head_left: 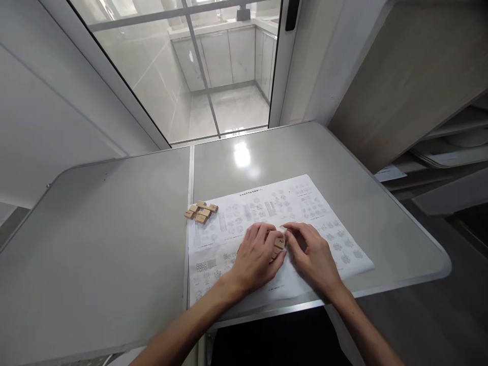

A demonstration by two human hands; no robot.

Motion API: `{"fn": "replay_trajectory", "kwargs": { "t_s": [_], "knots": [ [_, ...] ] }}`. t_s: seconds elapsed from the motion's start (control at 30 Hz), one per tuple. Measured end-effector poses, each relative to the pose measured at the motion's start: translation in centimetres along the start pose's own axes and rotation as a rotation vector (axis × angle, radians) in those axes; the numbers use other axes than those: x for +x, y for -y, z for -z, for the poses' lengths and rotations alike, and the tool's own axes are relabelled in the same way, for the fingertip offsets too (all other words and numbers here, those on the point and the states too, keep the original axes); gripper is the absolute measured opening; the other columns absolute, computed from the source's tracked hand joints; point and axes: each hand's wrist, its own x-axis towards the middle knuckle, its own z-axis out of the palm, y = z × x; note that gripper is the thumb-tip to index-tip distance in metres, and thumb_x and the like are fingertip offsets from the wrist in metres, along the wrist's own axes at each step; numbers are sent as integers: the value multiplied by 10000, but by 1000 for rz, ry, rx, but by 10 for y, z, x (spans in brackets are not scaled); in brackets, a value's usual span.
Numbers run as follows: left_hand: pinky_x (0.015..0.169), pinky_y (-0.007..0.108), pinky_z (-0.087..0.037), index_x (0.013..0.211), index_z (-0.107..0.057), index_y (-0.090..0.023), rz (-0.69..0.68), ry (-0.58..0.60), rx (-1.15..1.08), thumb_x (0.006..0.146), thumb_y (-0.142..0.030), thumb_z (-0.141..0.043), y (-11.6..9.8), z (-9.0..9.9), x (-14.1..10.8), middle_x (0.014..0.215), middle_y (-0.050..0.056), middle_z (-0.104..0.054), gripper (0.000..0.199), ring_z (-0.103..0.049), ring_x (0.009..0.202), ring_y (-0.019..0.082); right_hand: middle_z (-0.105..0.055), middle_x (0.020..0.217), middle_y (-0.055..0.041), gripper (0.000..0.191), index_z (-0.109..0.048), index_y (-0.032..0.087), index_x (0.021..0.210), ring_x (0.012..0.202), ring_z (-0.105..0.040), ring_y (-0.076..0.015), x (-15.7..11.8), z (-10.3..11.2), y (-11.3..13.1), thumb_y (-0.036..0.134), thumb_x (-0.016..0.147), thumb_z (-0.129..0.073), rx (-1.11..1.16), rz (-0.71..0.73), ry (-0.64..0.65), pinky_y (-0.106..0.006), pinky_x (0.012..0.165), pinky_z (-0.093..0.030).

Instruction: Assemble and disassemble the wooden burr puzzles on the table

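Note:
My left hand [256, 251] is curled over a small group of light wooden blocks [279, 246] lying on the printed sheet [244, 277]. One of these blocks carries a dark "2". The left fingers and palm hide most of the group. Close at its right side is my right hand [310, 251], its thumb and index finger bent toward each other at the blocks' upper right corner. Whatever sits between those right fingertips is too small to make out. Rows of small line drawings cover the paper under both hands.
A loose cluster of wooden pieces [201, 212] lies at the sheet's upper left corner. The grey table [114, 244] has a metal seam [191, 175] left of the paper. Behind it stands a glass door [232, 61]; shelves [450, 152] are at the right.

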Motion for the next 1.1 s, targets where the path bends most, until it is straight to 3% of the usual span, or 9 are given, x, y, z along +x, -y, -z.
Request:
{"fn": "replay_trajectory", "kwargs": {
  "t_s": [0.27, 0.53, 0.87, 1.1],
  "knots": [
    [1010, 498, -526, 1154, -597, -208, 124, -105, 84, 991, -206, -630, 26, 23, -12, 1214, 109, -649, 166, -572, 1159, 301, -769, 1081, -93, 186, -713, 264, 1126, 1040, -699, -311, 0, 1, 2, 354, 1083, -557, -44, 16, 27, -491, 920, -567],
    [1028, 485, -512, 1181, -614, -230, 221, -154, 175, 1023, -266, -612, 54, 57, -46, 1234, 93, -652, 162, -589, 1175, 297, -774, 1074, -89, 197, -717, 270, 1124, 1020, -703, -308, -2, 2, 3, 371, 1087, -552, -34, 13, 36, -493, 875, -580],
    [1022, 473, -527, 1183, -633, -239, 219, -161, 212, 1020, -238, -589, 59, 72, -64, 1221, 88, -669, 169, -618, 1157, 285, -773, 1062, -68, 167, -715, 277, 1111, 1018, -695, -299, -2, 3, 3, 332, 1077, -561, -35, 11, 47, -484, 881, -562],
    [1062, 472, -528, 1208, -641, -243, 179, -140, 217, 1041, -283, -615, 77, 90, -77, 1249, 89, -683, 175, -627, 1208, 283, -771, 1050, -61, 166, -714, 276, 1108, 1004, -696, -292, -2, 3, 2, 330, 1077, -560, -38, 19, 57, -481, 900, -555]
  ]
}}
